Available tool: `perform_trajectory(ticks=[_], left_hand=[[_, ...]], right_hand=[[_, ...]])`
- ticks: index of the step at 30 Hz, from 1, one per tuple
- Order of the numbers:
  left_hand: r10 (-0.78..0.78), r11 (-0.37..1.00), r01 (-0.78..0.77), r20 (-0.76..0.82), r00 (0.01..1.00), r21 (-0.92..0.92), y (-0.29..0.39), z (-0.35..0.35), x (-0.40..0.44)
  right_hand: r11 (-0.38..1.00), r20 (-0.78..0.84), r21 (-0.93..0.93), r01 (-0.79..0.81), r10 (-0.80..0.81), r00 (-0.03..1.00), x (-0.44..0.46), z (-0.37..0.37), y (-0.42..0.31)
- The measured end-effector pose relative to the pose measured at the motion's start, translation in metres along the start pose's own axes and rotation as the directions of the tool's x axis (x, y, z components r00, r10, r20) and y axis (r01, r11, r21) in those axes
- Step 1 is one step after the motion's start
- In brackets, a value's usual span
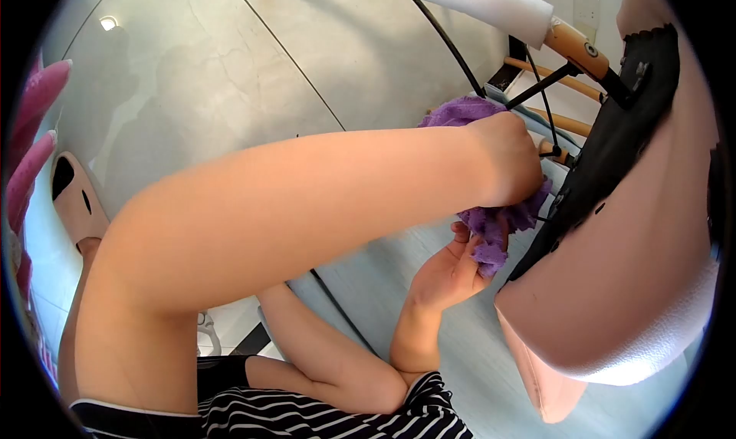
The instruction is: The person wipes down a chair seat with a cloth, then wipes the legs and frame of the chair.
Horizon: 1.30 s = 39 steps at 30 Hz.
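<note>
A purple cloth (491, 256) is bunched between both of my hands. My left hand (510, 159), at the end of the arm that crosses the view, is closed over the cloth beside thin black rods. Part of the cloth shows beyond its knuckles, and its fingertips are hidden. Below it, my right hand (456, 269) has its palm turned up and its fingers curled around the cloth's lower end. Just right of both hands stands a pale pink padded piece (613, 286) with a black fabric edge (613, 144).
A wooden bar (579, 44) partly wrapped in white foam (483, 6) runs along the top right, joined to black rods (544, 85). Light tiled floor (215, 63) lies beyond. A pink slipper (80, 205) is at left, near pink petal-like shapes (34, 151). A wall socket (586, 0) shows at top.
</note>
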<state>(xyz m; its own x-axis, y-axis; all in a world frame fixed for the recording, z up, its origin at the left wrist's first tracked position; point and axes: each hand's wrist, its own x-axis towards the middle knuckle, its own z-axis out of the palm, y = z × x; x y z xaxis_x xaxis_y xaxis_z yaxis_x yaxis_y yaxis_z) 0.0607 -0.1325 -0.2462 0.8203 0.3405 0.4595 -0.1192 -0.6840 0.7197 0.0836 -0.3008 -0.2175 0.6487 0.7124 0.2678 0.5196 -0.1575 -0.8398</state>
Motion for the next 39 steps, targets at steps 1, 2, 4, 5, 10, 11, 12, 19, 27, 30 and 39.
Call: perform_trajectory(ticks=[1,2,4,5,10,11,12,19,27,30,39], left_hand=[[0.042,0.998,-0.038,-0.093,0.995,0.049,0.0,0.004,-0.001],[0.089,0.992,-0.072,-0.181,0.979,0.1,-0.002,0.009,-0.004],[0.175,0.979,-0.122,-0.363,0.915,0.162,-0.006,0.018,-0.012],[0.208,0.975,-0.143,-0.456,0.865,0.173,-0.011,0.023,-0.02],[-0.246,0.965,0.089,-0.734,0.633,-0.246,0.004,0.033,-0.084],[-0.474,0.846,0.119,-0.632,0.613,-0.52,0.014,0.04,-0.091],[-0.664,0.648,0.14,-0.467,0.584,-0.748,0.022,0.044,-0.096],[-0.374,0.684,-0.223,-0.596,0.71,-0.695,0.065,0.024,-0.034],[-0.005,0.955,-0.182,-0.622,0.783,-0.236,0.04,0.059,-0.048],[0.016,0.963,-0.162,-0.552,0.834,-0.216,0.036,0.062,-0.068],[-0.742,-0.043,0.032,0.054,0.668,-0.999,0.024,0.046,-0.123]], right_hand=[[1.0,0.001,0.0,-0.006,0.006,1.0,-0.001,-0.001,0.0],[1.0,0.001,0.0,-0.012,0.012,1.0,-0.001,-0.001,0.0],[1.0,0.016,-0.019,-0.016,0.016,1.0,-0.003,0.0,0.001],[0.999,0.025,-0.029,-0.018,0.018,1.0,-0.004,0.001,0.001],[0.996,0.026,0.011,-0.092,0.092,0.995,-0.015,0.001,0.009],[0.996,0.032,0.013,-0.089,0.089,0.996,-0.017,0.002,0.01],[0.995,0.022,0.032,-0.096,0.096,0.995,-0.017,0.004,0.007],[0.952,0.037,0.293,-0.09,0.082,0.996,-0.023,-0.025,-0.004],[0.806,-0.043,0.455,-0.378,0.444,0.895,-0.015,-0.032,0.002],[0.778,-0.012,0.446,-0.442,0.499,0.867,-0.017,-0.027,-0.003],[0.908,0.196,0.231,-0.35,0.309,0.931,-0.029,-0.01,-0.004]])
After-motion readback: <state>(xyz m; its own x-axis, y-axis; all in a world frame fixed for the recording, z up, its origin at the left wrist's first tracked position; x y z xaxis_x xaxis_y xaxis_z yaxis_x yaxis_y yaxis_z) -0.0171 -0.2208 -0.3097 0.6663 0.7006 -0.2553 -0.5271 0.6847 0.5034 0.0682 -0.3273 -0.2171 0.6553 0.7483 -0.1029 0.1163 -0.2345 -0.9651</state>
